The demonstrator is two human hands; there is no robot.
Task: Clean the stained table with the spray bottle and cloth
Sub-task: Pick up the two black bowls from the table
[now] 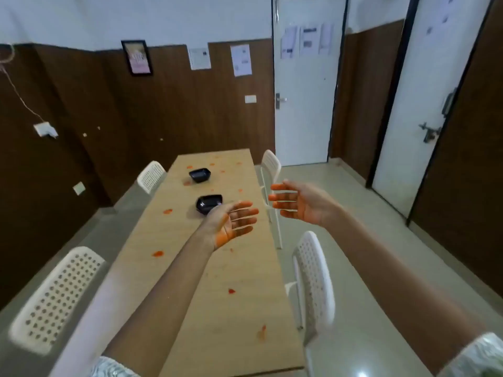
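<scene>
A long light-wood table (234, 268) runs away from me, dotted with several orange-red stains, such as a stain (158, 253) near its left edge. Two black bowls stand on it: the near bowl (207, 203) and the far bowl (200, 174). My left hand (231, 223) is held out over the table with straight spread fingers and holds nothing; its palm carries an orange smear. My right hand (299, 204) is held out past the table's right edge, palm inward, fingers straight, holding nothing. No spray bottle or cloth is in view.
White perforated chairs stand round the table: a near left chair (54, 300), a far left chair (151, 175), a near right chair (313, 284) and a far right chair (272, 170). A white door (304, 85) is behind, another door (424, 104) at the right. Brown panelled walls enclose the room.
</scene>
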